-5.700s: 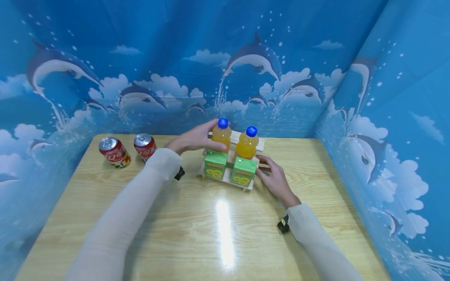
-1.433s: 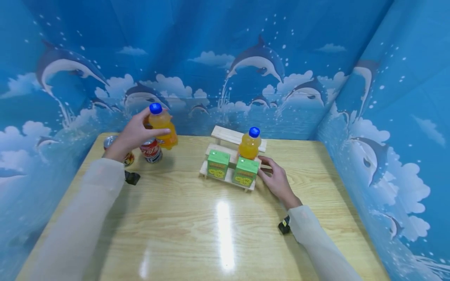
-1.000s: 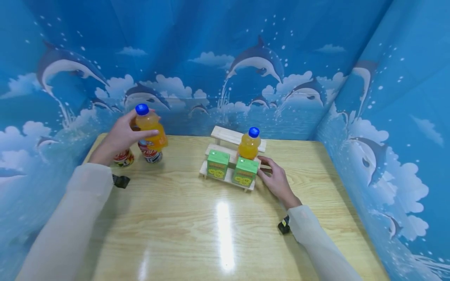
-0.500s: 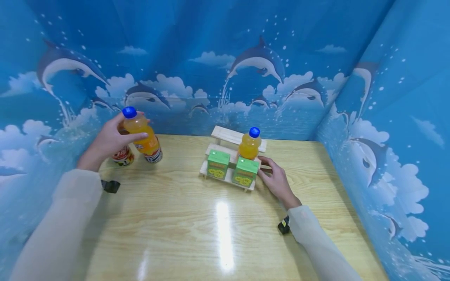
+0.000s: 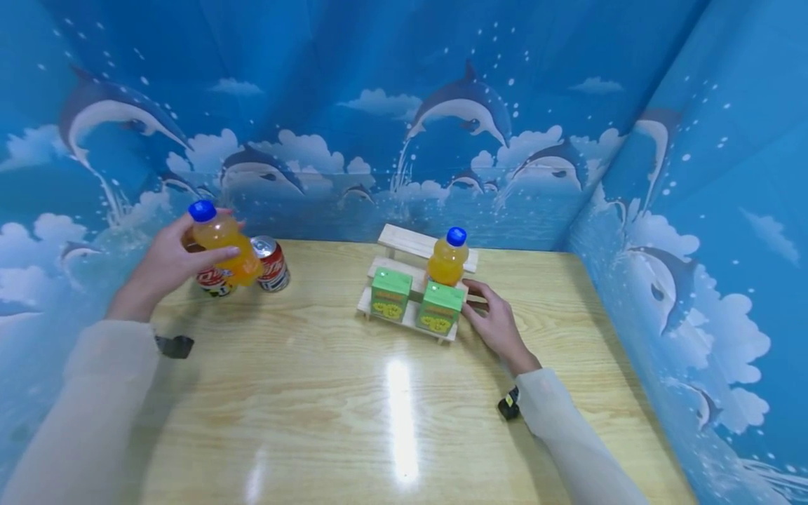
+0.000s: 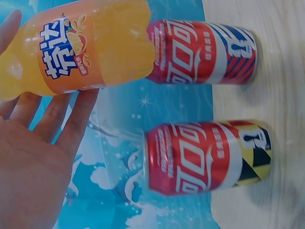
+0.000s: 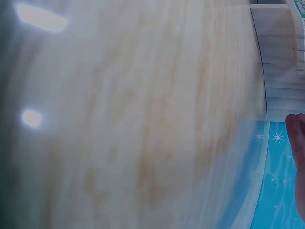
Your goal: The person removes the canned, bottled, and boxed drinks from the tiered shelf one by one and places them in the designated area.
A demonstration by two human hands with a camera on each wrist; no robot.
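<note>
The left hand (image 5: 158,266) grips a tilted, transparent, blue-capped, orange-labelled bottle of orange drink (image 5: 232,247); the right hand (image 5: 499,326) clasps a wooden rack (image 5: 416,243).

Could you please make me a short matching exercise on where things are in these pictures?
1. Left hand
2. Right hand
3. Green box-shaped cartons
4. Red cylindrical metal cans

A. Standing on the pale wooden table
B. At one end of the stepped wooden rack
C. Around a blue-capped plastic bottle of orange drink
D. On the rack's lowest step

Pairs: 1-C; 2-B; 3-D; 4-A
</note>
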